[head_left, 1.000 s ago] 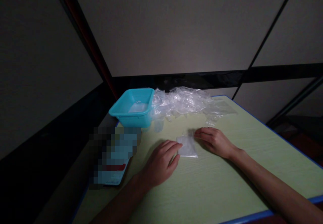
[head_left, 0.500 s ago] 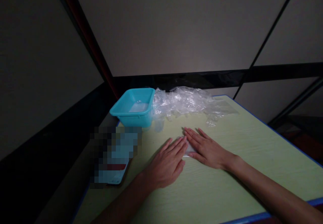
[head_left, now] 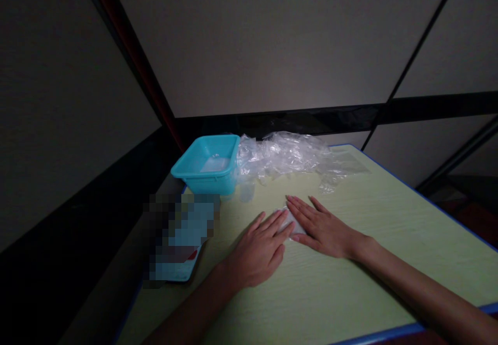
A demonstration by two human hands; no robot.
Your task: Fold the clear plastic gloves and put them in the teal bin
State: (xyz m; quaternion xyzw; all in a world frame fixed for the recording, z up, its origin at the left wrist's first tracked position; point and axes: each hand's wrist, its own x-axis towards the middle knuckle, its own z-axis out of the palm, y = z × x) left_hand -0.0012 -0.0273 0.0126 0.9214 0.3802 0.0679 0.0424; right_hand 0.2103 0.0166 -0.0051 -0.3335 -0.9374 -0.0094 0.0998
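A small white folded packet [head_left: 292, 226] lies on the pale green table [head_left: 350, 283]; only a sliver of it shows between my hands. My right hand [head_left: 317, 226] lies flat on top of it, fingers stretched out and pointing left. My left hand [head_left: 260, 249] rests flat beside it on the left, its fingertips touching the packet's left edge. Neither hand grips anything.
A turquoise plastic basin [head_left: 207, 164] stands at the table's far left with something white inside. A heap of clear plastic bags [head_left: 288, 158] lies behind my hands. A blurred-out flat object [head_left: 177, 238] sits at the left edge. The table has a blue rim [head_left: 392, 330].
My right hand has moved left from the packet's far right corner and flattened over it. My left hand slid slightly forward to the packet's edge. Little has changed in the last half second.
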